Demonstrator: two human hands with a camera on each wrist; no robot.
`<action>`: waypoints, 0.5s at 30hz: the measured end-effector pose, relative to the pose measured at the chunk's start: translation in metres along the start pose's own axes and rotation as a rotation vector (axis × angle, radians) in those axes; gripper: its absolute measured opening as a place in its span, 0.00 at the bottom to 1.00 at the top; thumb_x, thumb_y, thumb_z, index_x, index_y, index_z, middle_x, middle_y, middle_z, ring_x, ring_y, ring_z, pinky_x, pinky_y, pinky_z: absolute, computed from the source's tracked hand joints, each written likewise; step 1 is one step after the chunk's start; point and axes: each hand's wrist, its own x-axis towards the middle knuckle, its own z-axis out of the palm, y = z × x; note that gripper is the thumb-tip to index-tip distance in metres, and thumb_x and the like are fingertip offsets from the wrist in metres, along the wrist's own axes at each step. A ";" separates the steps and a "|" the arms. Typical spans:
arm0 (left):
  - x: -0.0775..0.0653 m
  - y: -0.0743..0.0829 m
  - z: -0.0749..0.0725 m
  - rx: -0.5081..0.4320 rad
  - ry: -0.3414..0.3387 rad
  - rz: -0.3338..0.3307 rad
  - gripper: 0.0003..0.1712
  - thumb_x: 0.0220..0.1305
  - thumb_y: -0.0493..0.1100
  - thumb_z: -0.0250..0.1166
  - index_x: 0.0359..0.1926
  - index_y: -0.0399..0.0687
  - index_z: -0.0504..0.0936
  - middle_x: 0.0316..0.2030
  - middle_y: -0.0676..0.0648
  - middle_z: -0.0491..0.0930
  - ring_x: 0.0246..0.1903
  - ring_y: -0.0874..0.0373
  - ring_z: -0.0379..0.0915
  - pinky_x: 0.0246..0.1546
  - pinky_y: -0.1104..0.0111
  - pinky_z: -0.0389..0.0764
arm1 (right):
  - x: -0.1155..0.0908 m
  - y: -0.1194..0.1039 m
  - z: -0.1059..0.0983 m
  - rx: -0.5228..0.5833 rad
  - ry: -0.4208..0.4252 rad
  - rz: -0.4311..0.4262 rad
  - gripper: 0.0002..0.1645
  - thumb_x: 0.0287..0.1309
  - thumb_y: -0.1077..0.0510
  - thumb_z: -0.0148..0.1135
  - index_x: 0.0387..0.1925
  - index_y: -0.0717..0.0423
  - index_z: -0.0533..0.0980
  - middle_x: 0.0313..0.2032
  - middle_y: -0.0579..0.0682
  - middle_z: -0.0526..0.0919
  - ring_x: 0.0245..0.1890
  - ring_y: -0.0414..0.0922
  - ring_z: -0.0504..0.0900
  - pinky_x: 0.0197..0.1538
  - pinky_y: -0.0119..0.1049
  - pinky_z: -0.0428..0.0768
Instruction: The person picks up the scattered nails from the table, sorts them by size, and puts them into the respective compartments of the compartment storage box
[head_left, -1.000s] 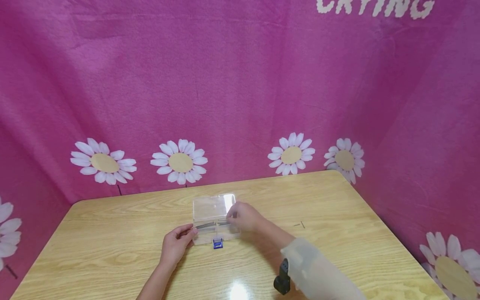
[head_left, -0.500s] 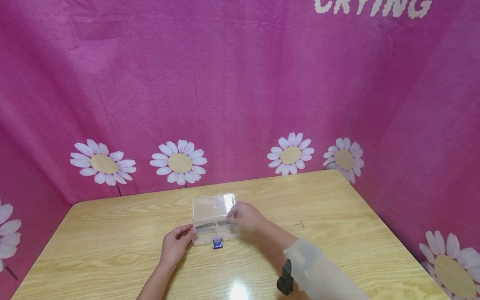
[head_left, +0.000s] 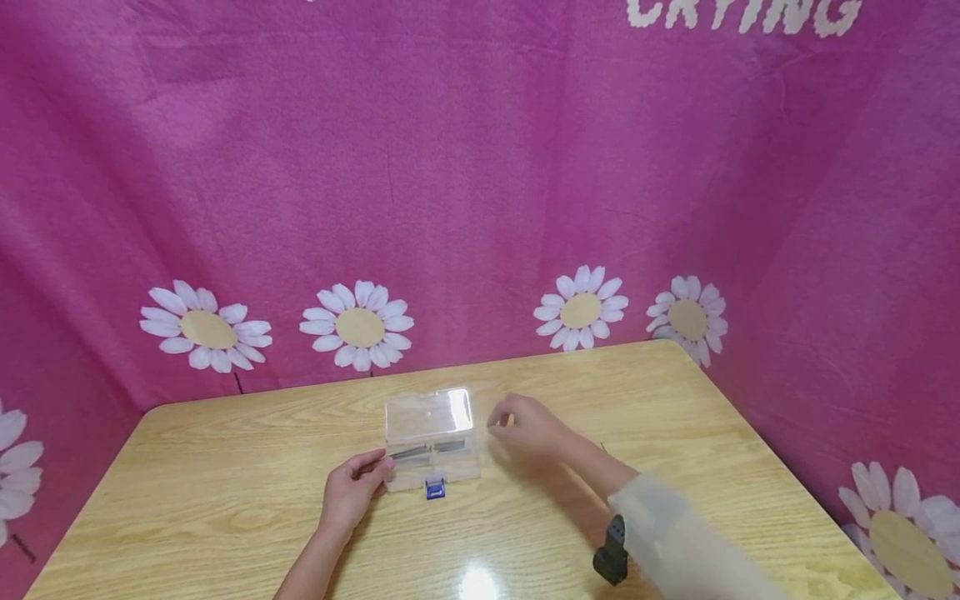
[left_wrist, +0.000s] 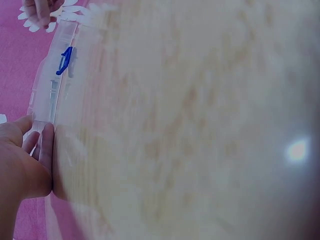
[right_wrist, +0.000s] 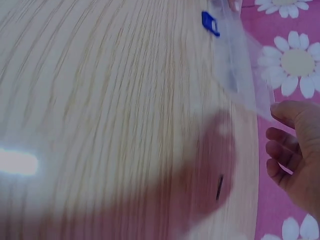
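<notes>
A clear plastic box [head_left: 415, 419] with a blue latch [head_left: 435, 489] stands on the table, its lid raised toward the back. Grey, thin nail-like pieces [head_left: 450, 447] lie in bunches in its two rear compartments. My left hand [head_left: 350, 492] pinches the box's left side between thumb and fingers, as the left wrist view also shows. To the right of the box, over the table, is my right hand [head_left: 531, 427], fingers loosely bent and thumb close to the index finger. Nothing shows between those fingers [right_wrist: 280, 150] in the right wrist view.
One thin dark nail-like piece [right_wrist: 220, 187] lies on the wooden table [head_left: 225, 500] beneath the right hand. The right forearm, with a black wrist camera [head_left: 611, 550], partly covers that area in the head view. A pink curtain [head_left: 465, 167] with daisies surrounds the table.
My right hand has left the box's right rear compartment and moved right, uncovering the pieces there. Its forearm now hides part of the loose pieces on the table. The left hand stays put.
</notes>
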 end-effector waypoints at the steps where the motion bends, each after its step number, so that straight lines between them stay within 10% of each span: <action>1: 0.000 0.000 0.000 0.000 0.000 0.000 0.22 0.52 0.44 0.64 0.47 0.38 0.76 0.37 0.43 0.79 0.30 0.64 0.74 0.30 0.75 0.79 | -0.002 0.004 -0.002 -0.014 -0.001 -0.003 0.06 0.52 0.55 0.57 0.31 0.51 0.78 0.29 0.42 0.76 0.32 0.38 0.73 0.39 0.33 0.74; 15: 0.001 -0.001 -0.001 0.000 -0.004 -0.007 0.21 0.53 0.43 0.64 0.47 0.38 0.76 0.36 0.44 0.79 0.29 0.65 0.73 0.29 0.76 0.79 | -0.034 0.040 -0.020 -0.079 -0.038 0.021 0.05 0.47 0.57 0.62 0.27 0.54 0.80 0.24 0.41 0.77 0.28 0.37 0.71 0.34 0.29 0.73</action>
